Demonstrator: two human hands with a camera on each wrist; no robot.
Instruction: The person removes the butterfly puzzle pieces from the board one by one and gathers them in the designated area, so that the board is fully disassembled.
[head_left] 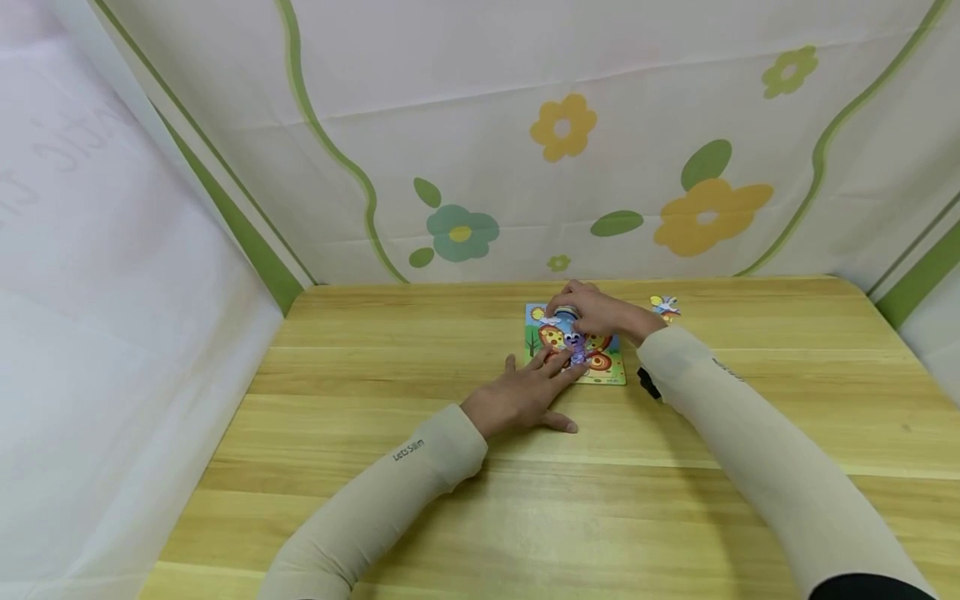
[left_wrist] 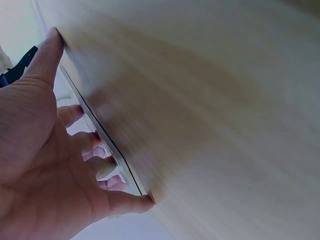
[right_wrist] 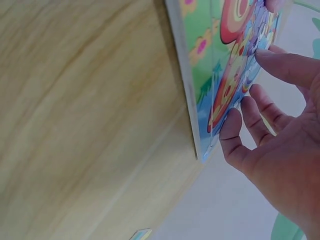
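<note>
A flat picture puzzle board (head_left: 612, 372) with a butterfly, sun and tree lies at the back of the wooden table. My left hand (head_left: 527, 394) is spread over its lower left part, fingertips on the picture, thumb apart on the table. In the left wrist view, the left hand's fingers (left_wrist: 93, 142) reach over the board's edge (left_wrist: 111, 146). My right hand (head_left: 588, 310) bends over the board's upper part. Its thumb (right_wrist: 287, 66) and fingertips touch the picture around the butterfly (right_wrist: 222, 102), spread with no piece plainly between them.
To the right of the board, beyond the right wrist, loose printed puzzle pieces (head_left: 664, 307) lie on the table (head_left: 390, 350). A white cloth (head_left: 480, 150) with printed flowers hangs behind the table's back edge, and another white cloth (head_left: 112, 333) stands at the left.
</note>
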